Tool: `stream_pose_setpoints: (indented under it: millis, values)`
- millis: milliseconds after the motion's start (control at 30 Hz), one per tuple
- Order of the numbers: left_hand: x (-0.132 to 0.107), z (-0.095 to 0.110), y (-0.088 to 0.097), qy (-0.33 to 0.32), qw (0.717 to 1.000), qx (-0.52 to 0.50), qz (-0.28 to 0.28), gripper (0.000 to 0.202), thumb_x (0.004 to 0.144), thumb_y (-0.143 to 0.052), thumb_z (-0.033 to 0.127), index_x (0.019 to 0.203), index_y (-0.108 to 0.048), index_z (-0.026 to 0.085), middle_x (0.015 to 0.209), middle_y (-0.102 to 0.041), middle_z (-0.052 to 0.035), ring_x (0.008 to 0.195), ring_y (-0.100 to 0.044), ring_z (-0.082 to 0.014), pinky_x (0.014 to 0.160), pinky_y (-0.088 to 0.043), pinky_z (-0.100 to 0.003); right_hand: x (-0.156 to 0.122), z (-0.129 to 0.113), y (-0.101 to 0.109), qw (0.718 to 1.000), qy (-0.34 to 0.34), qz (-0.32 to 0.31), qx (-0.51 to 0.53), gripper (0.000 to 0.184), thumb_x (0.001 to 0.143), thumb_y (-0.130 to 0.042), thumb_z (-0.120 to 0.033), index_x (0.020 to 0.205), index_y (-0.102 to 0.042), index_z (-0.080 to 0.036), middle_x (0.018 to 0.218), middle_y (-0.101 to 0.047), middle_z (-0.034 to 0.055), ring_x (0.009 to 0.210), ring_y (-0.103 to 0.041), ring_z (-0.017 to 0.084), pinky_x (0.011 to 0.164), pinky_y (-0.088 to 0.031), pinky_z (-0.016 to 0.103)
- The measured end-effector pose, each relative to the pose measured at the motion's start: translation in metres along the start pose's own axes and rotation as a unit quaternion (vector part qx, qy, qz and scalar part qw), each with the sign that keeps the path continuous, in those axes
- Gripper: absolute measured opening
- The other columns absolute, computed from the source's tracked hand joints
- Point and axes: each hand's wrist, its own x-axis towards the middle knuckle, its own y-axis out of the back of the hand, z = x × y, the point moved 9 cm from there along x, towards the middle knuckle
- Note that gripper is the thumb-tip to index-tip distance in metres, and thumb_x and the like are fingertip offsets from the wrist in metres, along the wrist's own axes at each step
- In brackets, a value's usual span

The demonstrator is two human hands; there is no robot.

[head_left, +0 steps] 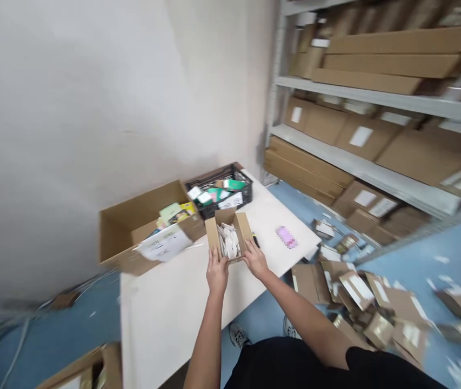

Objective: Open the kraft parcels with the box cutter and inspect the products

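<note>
A small open cardboard box [247, 229] sits over the white table, its flaps spread outward. Several white packets [229, 241] lie inside it; what they contain is hidden. My left hand [216, 273] grips the box's near left side, fingers on the flap. On the near right side my right hand [256, 260] closes round the edge and flap. Part of a black and yellow object [255, 238] shows just behind my right hand, too covered to name.
On the white table [153, 319] stand a large cardboard box [112, 227] and a black plastic crate [248, 190] with small packages. A blurred pink item [286, 236] lies right. Metal shelves [376, 154] hold cartons; several cardboard boxes [376, 329] litter the blue floor.
</note>
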Motion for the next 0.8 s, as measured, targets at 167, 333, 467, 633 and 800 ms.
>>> stream_pose_setpoints:
  millis: [167, 333, 467, 633, 800]
  values:
    - [0.046, 0.179, -0.06, -0.157, 0.986, -0.042, -0.033, 0.014, 0.096, -0.063, 0.023, 0.093, -0.076, 0.023, 0.172, -0.033, -0.0067, 0.154, -0.04, -0.0332, 0.106, -0.059, -0.043, -0.037, 0.09, 0.153, 0.987, -0.064, 0.124, -0.081, 0.009, 0.097, -0.065, -0.016, 0.094, -0.073, -0.02, 0.162, -0.048, 0.0116, 0.152, -0.044, 0.028, 0.114, -0.054, 0.044]
    - [0.035, 0.35, -0.143, -0.292, 0.945, -0.094, -0.112, 0.016, 0.099, -0.06, 0.026, 0.098, -0.076, 0.023, 0.174, -0.027, -0.0058, 0.154, -0.041, -0.0306, 0.112, -0.055, -0.042, -0.12, 0.177, 0.289, 0.961, -0.144, 0.205, -0.116, 0.012, 0.099, -0.062, -0.019, 0.099, -0.074, -0.021, 0.164, -0.046, 0.0111, 0.151, -0.046, 0.026, 0.118, -0.05, 0.043]
    - [-0.005, 0.473, -0.205, -0.372, 0.908, -0.093, -0.169, 0.015, 0.096, -0.063, 0.024, 0.103, -0.076, 0.023, 0.174, -0.028, -0.0047, 0.161, -0.026, -0.0342, 0.124, -0.042, -0.051, -0.208, 0.229, 0.378, 0.918, -0.231, 0.267, -0.181, 0.011, 0.096, -0.067, -0.021, 0.1, -0.077, -0.02, 0.16, -0.051, 0.0129, 0.153, -0.042, 0.031, 0.122, -0.043, 0.053]
    - [-0.084, 0.596, -0.273, -0.459, 0.845, -0.071, -0.266, 0.018, 0.095, -0.065, 0.024, 0.107, -0.078, 0.025, 0.171, -0.036, -0.0061, 0.162, -0.019, -0.0385, 0.127, -0.033, -0.062, -0.329, 0.261, 0.459, 0.83, -0.359, 0.31, -0.294, 0.009, 0.094, -0.07, -0.021, 0.098, -0.078, -0.021, 0.163, -0.047, 0.0124, 0.158, -0.028, 0.036, 0.121, -0.035, 0.064]
    - [-0.164, 0.68, -0.318, -0.508, 0.787, -0.079, -0.342, 0.017, 0.094, -0.067, 0.023, 0.106, -0.079, 0.025, 0.171, -0.036, -0.0055, 0.162, -0.019, -0.0375, 0.127, -0.033, -0.059, -0.421, 0.263, 0.513, 0.749, -0.447, 0.329, -0.362, 0.009, 0.091, -0.069, -0.019, 0.094, -0.077, -0.023, 0.168, -0.039, 0.0082, 0.161, -0.015, 0.04, 0.122, -0.021, 0.073]
